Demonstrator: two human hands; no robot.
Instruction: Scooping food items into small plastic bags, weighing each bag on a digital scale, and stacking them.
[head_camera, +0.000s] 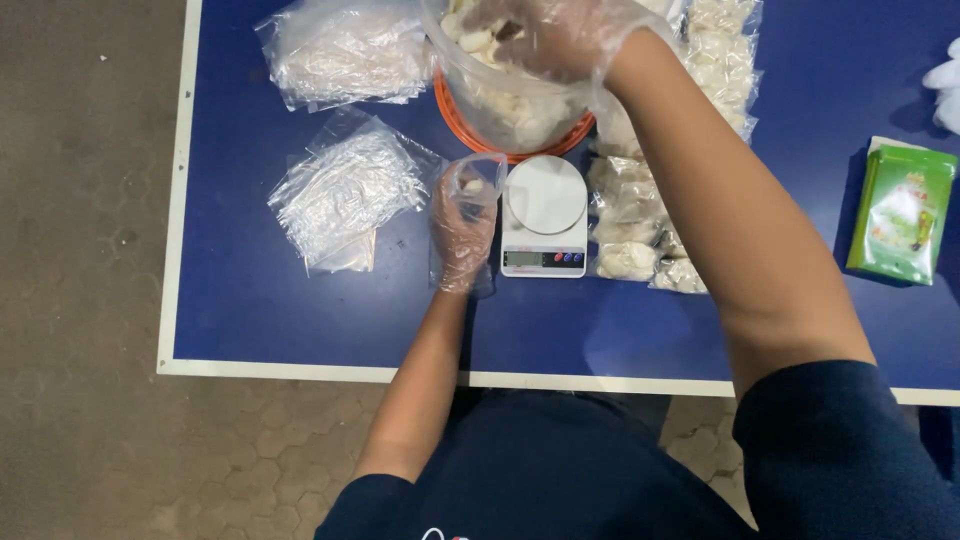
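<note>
Left hand (462, 232), gloved, pinches a small clear bag (470, 190) open at its mouth, just left of the scale (544, 215); a pale piece or two sits inside. Right hand (560, 38), gloved, is down in the tub (505, 95) at 12 o'clock, fingers curled around pale pieces (480, 40); I can't tell how many.

Risks, as I judge them: the bag mouth is narrow and limp, so pieces could miss it and land on the counter (250, 290). My right forearm crosses above the filled bags (630, 225) at 3 o'clock of the scale and could brush them.

Around: two stacks of empty bags (345, 190) at 9 to 10 o'clock, a green packet (900, 212) far right, another person's gloved hand (945, 90) at the right edge.
</note>
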